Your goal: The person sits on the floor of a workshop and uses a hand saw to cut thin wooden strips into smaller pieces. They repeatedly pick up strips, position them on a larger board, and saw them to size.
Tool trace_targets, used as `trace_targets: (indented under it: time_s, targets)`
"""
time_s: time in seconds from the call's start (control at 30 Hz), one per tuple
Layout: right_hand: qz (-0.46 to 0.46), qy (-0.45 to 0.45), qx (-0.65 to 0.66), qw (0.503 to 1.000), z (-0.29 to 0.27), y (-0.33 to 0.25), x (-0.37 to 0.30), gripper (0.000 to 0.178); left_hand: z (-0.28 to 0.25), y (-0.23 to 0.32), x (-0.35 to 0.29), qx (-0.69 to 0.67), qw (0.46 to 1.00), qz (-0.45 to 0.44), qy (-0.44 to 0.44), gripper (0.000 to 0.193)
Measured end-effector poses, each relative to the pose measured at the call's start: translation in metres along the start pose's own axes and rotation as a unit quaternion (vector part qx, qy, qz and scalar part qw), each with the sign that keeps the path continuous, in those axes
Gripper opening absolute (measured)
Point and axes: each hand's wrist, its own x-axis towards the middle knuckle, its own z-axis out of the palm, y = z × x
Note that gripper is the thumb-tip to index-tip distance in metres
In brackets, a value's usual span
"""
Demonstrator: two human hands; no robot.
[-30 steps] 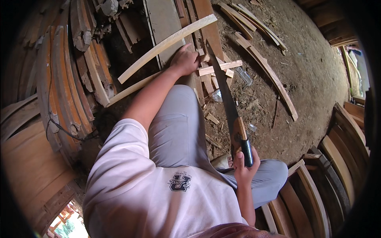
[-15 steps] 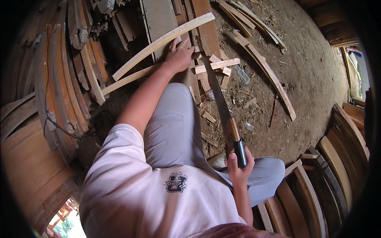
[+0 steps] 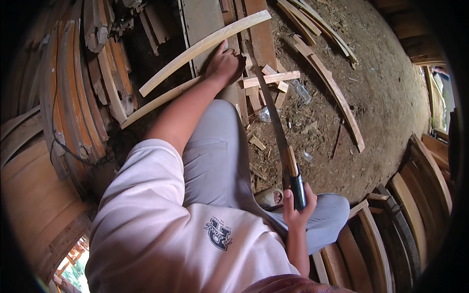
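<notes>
My right hand (image 3: 298, 207) is closed round the dark handle of a handsaw (image 3: 274, 117). The long blade slants up and left, its tip end beside my left hand (image 3: 225, 67). That hand's fingers are curled, the index finger pointing up to the upper strip. It presses a pale curved wooden strip (image 3: 163, 102) over the worn planks (image 3: 202, 31); the strip's end is hidden under hand and forearm. A second curved wooden strip (image 3: 205, 46) lies beyond, across the planks. Short wood offcuts (image 3: 271, 79) lie crossed right of the blade.
Stacked curved boards (image 3: 73, 93) stand at the left, and more curved wooden pieces (image 3: 376, 244) at the lower right. Long strips (image 3: 334, 95) and clear plastic bottles (image 3: 300, 92) lie on the dirt floor (image 3: 381, 93). My bent knee (image 3: 220, 117) is close below the planks.
My left hand's spread fingers have curled in, with the index finger left pointing up. The saw has shifted slightly in view, still in my right hand.
</notes>
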Motion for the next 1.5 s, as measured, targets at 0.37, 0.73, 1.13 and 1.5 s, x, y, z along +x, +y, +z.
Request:
trace_targets:
  time_s: [0.37, 0.73, 1.13, 1.5]
  targets:
    - [0.02, 0.04, 0.074, 0.996, 0.006, -0.015, 0.016, 0.04, -0.029, 0.005, -0.006, 0.021, 0.996, 0.062, -0.06, 0.022]
    - [0.032, -0.039, 0.021, 0.998, 0.005, 0.029, -0.021, 0.057, -0.026, 0.007, -0.003, 0.04, 0.996, 0.041, -0.075, 0.025]
    - [0.046, 0.044, 0.11, 0.992, 0.021, 0.006, 0.019, 0.035, -0.022, 0.009, -0.003, 0.061, 0.994, 0.057, -0.07, 0.023]
    - [0.134, -0.012, 0.137, 0.981, 0.016, 0.001, 0.011, 0.026, -0.017, 0.009, -0.001, 0.037, 0.996, 0.052, -0.064, 0.024]
